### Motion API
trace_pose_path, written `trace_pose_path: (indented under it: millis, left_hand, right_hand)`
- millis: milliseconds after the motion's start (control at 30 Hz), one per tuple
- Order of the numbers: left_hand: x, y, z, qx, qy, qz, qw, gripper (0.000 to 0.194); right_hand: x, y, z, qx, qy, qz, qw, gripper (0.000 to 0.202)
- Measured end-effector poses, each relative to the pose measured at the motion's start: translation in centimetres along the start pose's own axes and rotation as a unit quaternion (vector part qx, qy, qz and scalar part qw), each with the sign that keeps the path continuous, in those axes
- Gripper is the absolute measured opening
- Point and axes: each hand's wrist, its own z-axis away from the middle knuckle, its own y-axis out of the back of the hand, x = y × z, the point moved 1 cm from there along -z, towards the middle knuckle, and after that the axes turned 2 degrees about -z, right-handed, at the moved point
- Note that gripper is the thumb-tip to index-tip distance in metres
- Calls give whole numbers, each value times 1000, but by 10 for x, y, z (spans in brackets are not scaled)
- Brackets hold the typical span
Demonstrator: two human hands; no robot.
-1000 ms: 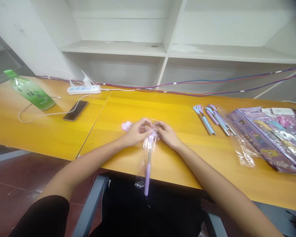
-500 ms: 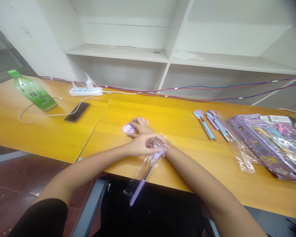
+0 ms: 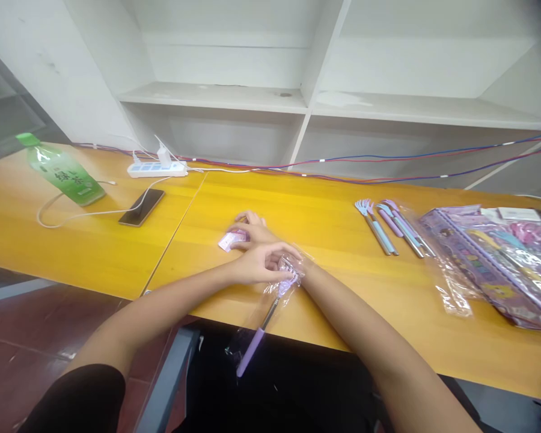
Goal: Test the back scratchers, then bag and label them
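My arms cross at the wrists over the yellow table. My left hand is closed on the top of a clear bag holding a purple back scratcher, whose handle hangs past the table's front edge. Beyond it, my right hand has its fingers curled round a small stack of pink and white cards on the tabletop. The fingers partly cover the cards.
Several blue and purple scratchers lie at the right, beside clear wrappers and a purple package. At the left are a green bottle, a phone and a power strip. White shelves stand behind.
The pink and white cards have shifted slightly left and toward me, and the right hand's fingers have moved a little with them. The left hand stays on the bagged scratcher.
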Motion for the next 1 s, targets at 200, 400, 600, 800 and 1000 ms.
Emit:
trace_pose_path:
  millis: [200, 400, 600, 800, 1000]
  left_hand:
    - [-6, 6, -2, 2, 1, -6, 1000, 55]
    - [-10, 10, -2, 20, -4, -31, 999, 63]
    - [-11, 10, -2, 24, -5, -37, 999, 62]
    - [-8, 10, 0, 15, 9, -48, 999, 62]
    - [-12, 13, -1, 25, -12, -31, 999, 61]
  right_hand:
    - [6, -1, -1, 49, 10, -51, 997, 48]
    - [18, -4, -5, 96, 34, -118, 988, 38]
    - [22, -3, -4, 94, 36, -97, 990, 33]
    - [17, -4, -4, 117, 22, -126, 985, 26]
    - [19, 19, 10, 161, -125, -313, 928, 52]
